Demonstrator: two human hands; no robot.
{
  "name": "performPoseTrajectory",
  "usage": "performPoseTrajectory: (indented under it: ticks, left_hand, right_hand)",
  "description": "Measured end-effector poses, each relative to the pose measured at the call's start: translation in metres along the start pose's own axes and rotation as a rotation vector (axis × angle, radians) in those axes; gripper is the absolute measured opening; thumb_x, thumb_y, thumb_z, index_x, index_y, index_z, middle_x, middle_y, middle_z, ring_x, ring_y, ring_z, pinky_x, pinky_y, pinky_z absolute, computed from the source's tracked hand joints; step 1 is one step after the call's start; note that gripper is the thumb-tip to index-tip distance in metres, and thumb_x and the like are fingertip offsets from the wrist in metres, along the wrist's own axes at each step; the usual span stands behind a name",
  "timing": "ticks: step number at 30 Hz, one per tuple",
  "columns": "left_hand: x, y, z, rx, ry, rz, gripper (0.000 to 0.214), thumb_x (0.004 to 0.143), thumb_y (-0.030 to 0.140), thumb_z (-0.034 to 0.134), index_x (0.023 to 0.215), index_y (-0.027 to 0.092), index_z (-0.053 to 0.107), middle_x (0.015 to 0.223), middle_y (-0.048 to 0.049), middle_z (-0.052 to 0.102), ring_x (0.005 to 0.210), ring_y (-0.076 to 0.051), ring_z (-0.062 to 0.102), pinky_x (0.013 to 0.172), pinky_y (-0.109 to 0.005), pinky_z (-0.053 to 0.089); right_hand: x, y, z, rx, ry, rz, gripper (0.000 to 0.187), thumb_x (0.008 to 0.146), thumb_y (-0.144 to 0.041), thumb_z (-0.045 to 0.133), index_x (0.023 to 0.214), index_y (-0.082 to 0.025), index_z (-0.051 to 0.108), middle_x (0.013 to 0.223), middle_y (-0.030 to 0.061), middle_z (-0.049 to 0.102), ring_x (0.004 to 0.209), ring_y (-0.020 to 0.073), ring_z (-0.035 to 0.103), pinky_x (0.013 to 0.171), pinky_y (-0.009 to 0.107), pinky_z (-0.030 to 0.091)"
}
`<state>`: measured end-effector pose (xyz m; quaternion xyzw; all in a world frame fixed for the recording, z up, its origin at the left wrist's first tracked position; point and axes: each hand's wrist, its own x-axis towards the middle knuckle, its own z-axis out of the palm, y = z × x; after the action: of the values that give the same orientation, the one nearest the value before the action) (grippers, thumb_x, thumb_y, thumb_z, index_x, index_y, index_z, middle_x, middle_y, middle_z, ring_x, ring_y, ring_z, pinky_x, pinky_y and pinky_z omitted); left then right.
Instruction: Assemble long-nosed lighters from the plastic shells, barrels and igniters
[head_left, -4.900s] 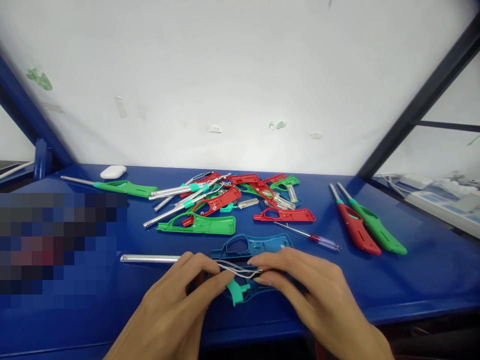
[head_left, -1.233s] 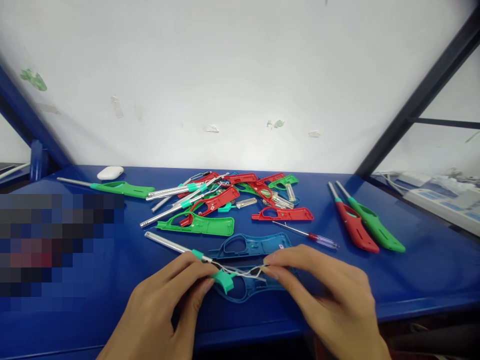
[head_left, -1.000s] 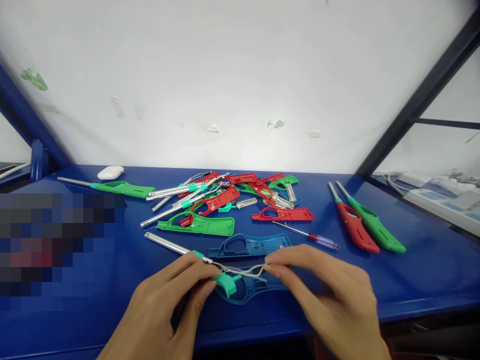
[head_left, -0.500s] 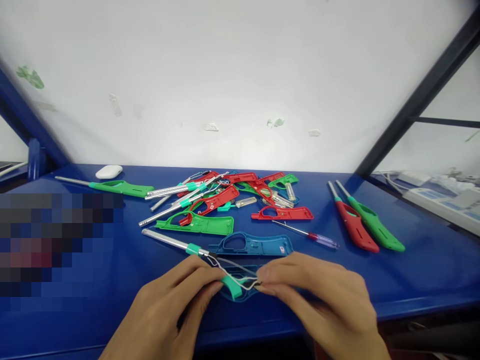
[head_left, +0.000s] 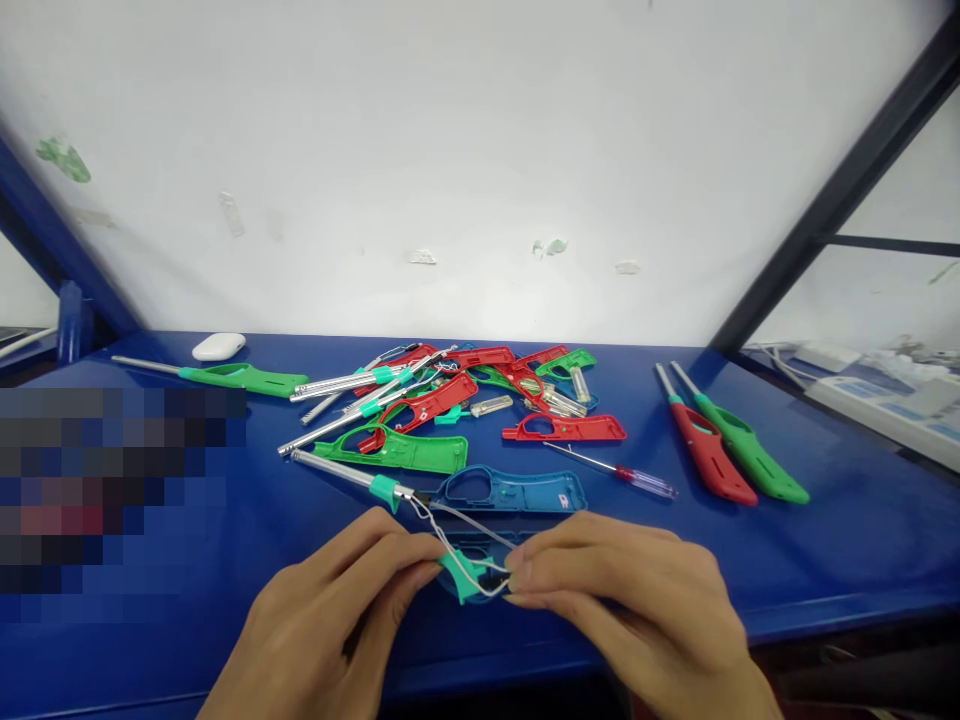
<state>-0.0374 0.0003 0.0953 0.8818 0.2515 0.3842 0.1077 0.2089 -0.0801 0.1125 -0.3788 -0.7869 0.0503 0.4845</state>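
Observation:
My left hand pinches a teal trigger between thumb and fingertips. Opposite it, my right hand is closed at the small black part with white wires; its fingertips hide some of that part. The wires and a clear thin tube run up to a metal lighter tube with a teal collar, lying slanted on the left. Under both hands is a blue lighter handle half, partly covered. Just behind it lies another blue handle half, inner side up.
Behind the hands are a green shell half, a red shell half, several metal tubes and a screwdriver. Assembled red and green lighters lie right; another green lighter and a white case are left.
The teal trigger has turned between my left fingers, and more of the black part now shows by my right fingertips. The metal tube has shifted slightly right.

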Motion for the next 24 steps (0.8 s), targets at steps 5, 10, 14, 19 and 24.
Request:
performPoseTrajectory:
  ticks: [5,10,14,19,24]
  left_hand:
    - [0.0,0.0,0.003,0.016,0.025,0.001,0.017,0.113,0.024,0.052,0.121,0.031,0.066,0.095,0.0076,0.071,0.078,-0.005,0.073,0.074,-0.011,0.056]
    - [-0.003,0.0,0.001,0.026,0.019,-0.003,0.018,0.114,0.025,0.053,0.125,0.03,0.066,0.097,0.0068,0.069,0.079,-0.005,0.072,0.074,-0.012,0.055]
    - [-0.004,-0.001,0.001,0.026,0.018,0.012,0.02,0.115,0.026,0.05,0.127,0.029,0.065,0.096,0.0061,0.067,0.076,-0.005,0.071,0.072,-0.012,0.055]
    - [-0.007,-0.002,0.003,0.065,0.005,0.042,0.021,0.116,0.024,0.049,0.129,0.026,0.065,0.096,0.0047,0.067,0.074,-0.005,0.072,0.072,-0.013,0.057]
    - [-0.01,-0.002,0.004,0.109,0.022,0.068,0.023,0.117,0.028,0.047,0.131,0.029,0.065,0.097,0.0047,0.07,0.075,-0.006,0.074,0.07,-0.014,0.058]
  right_hand:
    - [0.002,-0.001,0.0,0.025,0.009,0.027,0.009,0.107,-0.013,0.07,0.109,-0.018,0.077,0.101,0.0006,0.085,0.093,0.0109,0.082,0.091,0.013,0.062]
    - [0.002,-0.002,0.003,0.13,-0.013,0.243,0.018,0.097,-0.016,0.084,0.109,-0.027,0.077,0.1,-0.0084,0.086,0.088,0.0081,0.082,0.09,0.009,0.059]
    - [-0.001,-0.003,0.004,0.086,-0.01,0.326,0.018,0.097,-0.023,0.086,0.109,-0.034,0.077,0.1,-0.0148,0.085,0.086,0.0062,0.081,0.09,0.008,0.057]
    - [-0.004,-0.003,0.006,0.047,-0.058,0.384,0.019,0.098,-0.026,0.085,0.109,-0.039,0.076,0.099,-0.0187,0.084,0.084,0.0036,0.078,0.088,0.007,0.053]
    - [-0.005,-0.002,0.005,0.085,-0.088,0.378,0.023,0.101,-0.023,0.081,0.115,-0.04,0.074,0.104,-0.016,0.081,0.09,0.0049,0.076,0.092,0.011,0.053]
